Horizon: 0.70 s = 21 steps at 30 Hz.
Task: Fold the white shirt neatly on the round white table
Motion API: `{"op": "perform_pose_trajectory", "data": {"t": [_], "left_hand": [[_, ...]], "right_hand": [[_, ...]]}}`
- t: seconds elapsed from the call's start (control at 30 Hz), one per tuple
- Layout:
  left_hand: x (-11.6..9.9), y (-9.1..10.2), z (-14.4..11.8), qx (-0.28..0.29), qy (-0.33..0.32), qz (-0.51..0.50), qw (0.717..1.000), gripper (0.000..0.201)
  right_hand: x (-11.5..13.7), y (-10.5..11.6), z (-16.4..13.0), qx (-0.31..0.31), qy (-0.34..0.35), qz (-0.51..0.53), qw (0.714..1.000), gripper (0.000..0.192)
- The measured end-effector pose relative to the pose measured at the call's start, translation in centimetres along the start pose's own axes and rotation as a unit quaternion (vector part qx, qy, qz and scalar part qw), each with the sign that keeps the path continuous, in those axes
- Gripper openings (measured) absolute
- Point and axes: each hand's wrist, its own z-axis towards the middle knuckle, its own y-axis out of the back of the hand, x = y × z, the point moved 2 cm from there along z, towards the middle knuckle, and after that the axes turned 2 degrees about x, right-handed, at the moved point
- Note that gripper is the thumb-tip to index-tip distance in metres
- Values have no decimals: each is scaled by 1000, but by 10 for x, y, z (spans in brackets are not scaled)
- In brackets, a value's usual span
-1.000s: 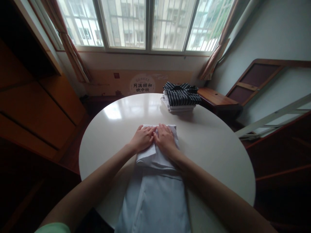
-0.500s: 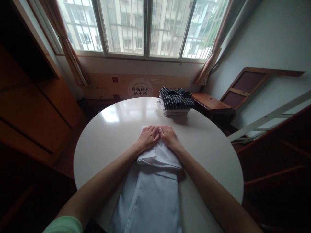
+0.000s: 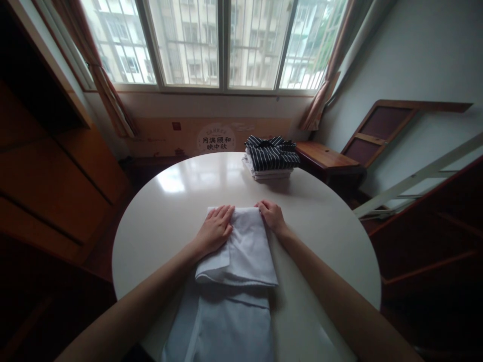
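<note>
A white garment (image 3: 241, 251) lies on the round white table (image 3: 173, 201), its far part folded back over itself and its lower part hanging over the near edge. My left hand (image 3: 214, 230) rests flat on the left side of the fold, fingers together. At the fold's far right corner, my right hand (image 3: 272, 216) has its fingers curled on the cloth's edge. The two hands are apart, with bare cloth between them.
A stack of folded clothes topped by a dark striped shirt (image 3: 270, 156) sits at the table's far right. Wooden cabinets (image 3: 56, 166) stand to the left, a low wooden bench (image 3: 324, 158) and leaning frame to the right, a window behind.
My hands were side by side on the middle of the fold; they have slid apart, left hand toward the left side and right hand to the far right corner. The view shifted slightly.
</note>
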Motion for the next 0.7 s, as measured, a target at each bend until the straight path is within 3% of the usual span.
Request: {"op": "perform_pose_trajectory", "data": {"t": [0.1,0.23,0.37,0.47,0.57,0.63,0.7], "left_hand": [[3,3,0,0,0,-4,1000,51],[12,4,1,-2,13,-6,1000,48],[19,1,1,-9,22,-19,1000,51],[25,5,1,-74,38,-54,995,48],[36,20,0,-163,131,-72,975,38],[44,31,-2,-147,214,-69,963,34],[50,39,-5,-72,254,-70,962,35]], "right_hand": [[0,2,-2,25,18,6,1000,37],[4,-2,-8,56,95,-63,992,36],[7,-6,-12,74,78,-99,989,38],[11,-2,-14,49,43,-100,993,39],[13,9,-17,14,-19,-104,994,42],[11,15,-18,87,-66,-62,992,43],[8,19,-19,210,-108,20,972,46]]}}
